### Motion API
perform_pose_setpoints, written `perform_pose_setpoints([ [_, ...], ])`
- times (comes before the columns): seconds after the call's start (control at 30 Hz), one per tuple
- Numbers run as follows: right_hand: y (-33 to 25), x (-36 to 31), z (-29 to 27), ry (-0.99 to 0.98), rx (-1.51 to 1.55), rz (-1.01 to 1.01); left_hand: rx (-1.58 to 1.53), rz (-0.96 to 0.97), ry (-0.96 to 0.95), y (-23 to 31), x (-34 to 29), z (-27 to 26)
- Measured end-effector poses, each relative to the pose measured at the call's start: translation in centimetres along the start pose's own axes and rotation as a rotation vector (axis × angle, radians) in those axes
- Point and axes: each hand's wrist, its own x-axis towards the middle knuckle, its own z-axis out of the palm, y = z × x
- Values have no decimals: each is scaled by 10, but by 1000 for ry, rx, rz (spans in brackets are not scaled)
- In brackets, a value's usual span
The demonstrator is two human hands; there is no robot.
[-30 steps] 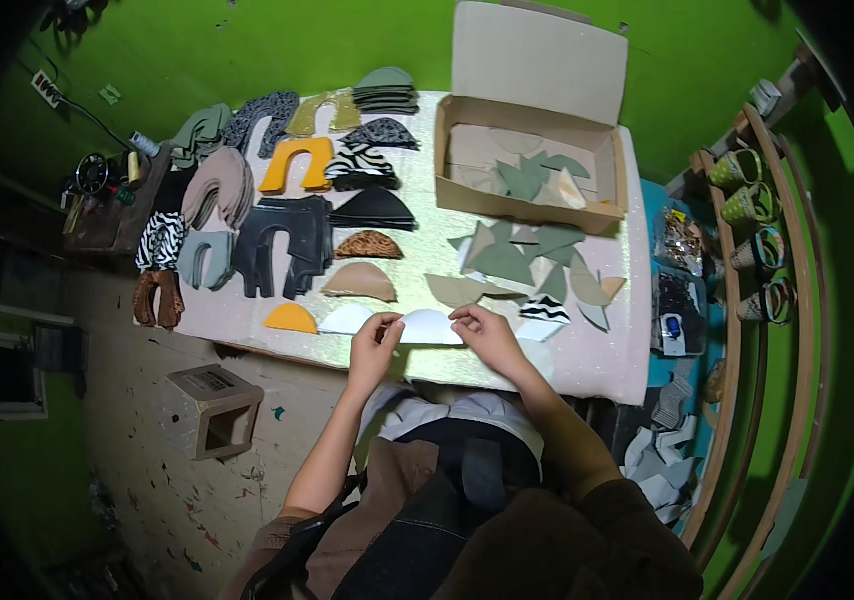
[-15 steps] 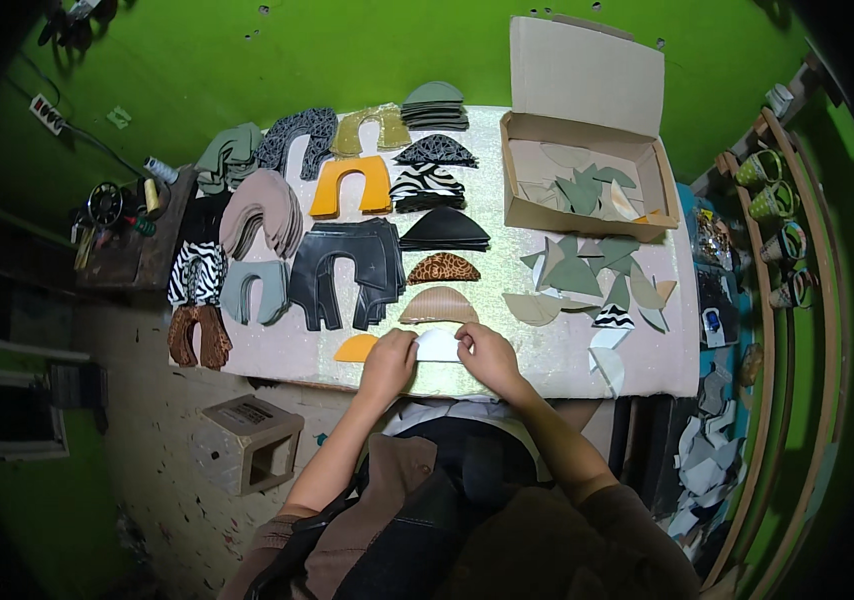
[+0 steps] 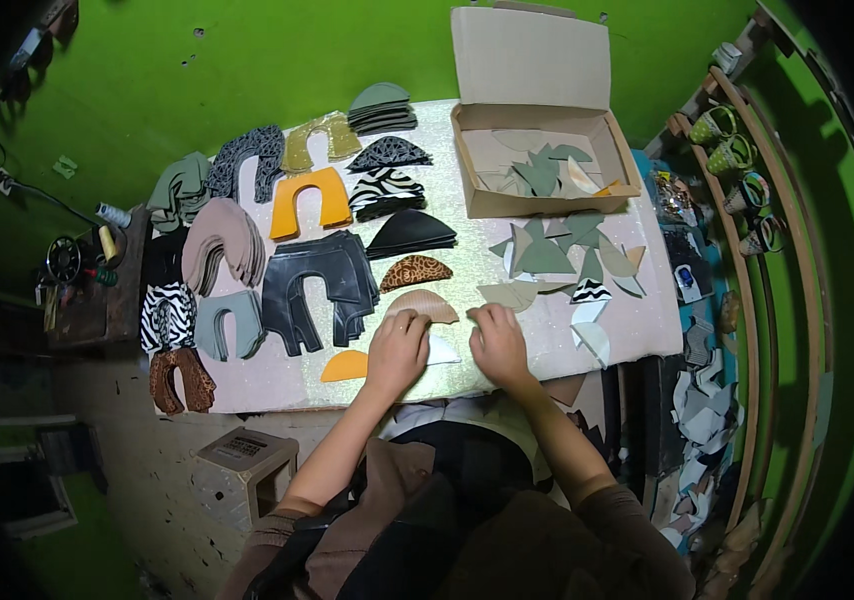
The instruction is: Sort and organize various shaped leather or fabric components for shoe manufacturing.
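My left hand [image 3: 399,352] is over the near left part of a tan striped half-moon piece [image 3: 425,305], its bent fingertips at the piece's lower edge. Part of that edge is hidden under the fingers. Just past the piece's right end, my right hand [image 3: 497,343] is held low with bent, slightly parted fingers and nothing visible in it. Between my hands lies a white half-moon piece [image 3: 443,350], partly covered by my left hand. A yellow-orange half-moon [image 3: 345,366] rests left of my left wrist. Beyond the tan piece is a leopard-print half-moon [image 3: 417,273].
Stacked black half-moons [image 3: 412,234] and zebra-print ones [image 3: 387,192] run up the table. Arch-shaped pieces, including a black stack [image 3: 317,285], fill the left side. An open cardboard box [image 3: 547,205] holds scraps; loose green offcuts [image 3: 547,255] lie before it.
Both hands have left the white half-moon and moved away from me: the left to the tan striped piece, the right beside its right end. The view has shifted and tilted slightly.
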Motion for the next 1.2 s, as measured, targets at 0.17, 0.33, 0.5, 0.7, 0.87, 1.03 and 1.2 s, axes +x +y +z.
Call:
perform_pose_setpoints([
  [0.17, 41, 9, -32, 111, -179, -19, -74, 118, 10, 22, 32, 18],
  [0.33, 81, 24, -53, 230, -347, -11, -122, 135, -70, 48, 54, 44],
  [0.5, 104, 25, -53, -78, -196, -82, -147, 87, -92, 72, 72, 66],
  [0.7, 113, 22, -91, -105, 249, -84, -153, -7, -156, 96, 81, 86],
  [0.87, 164, 21, -118, -105, -216, -83, -156, -30, -166, 121, 93, 108],
  [1.03, 187, 19, -122, -271, -250, -46, -182, -65, -147, 142, 104, 130],
  [1.2, 197, 29, -133, -305, 11, -13, -281, -152, -189, 158, 111, 139],
])
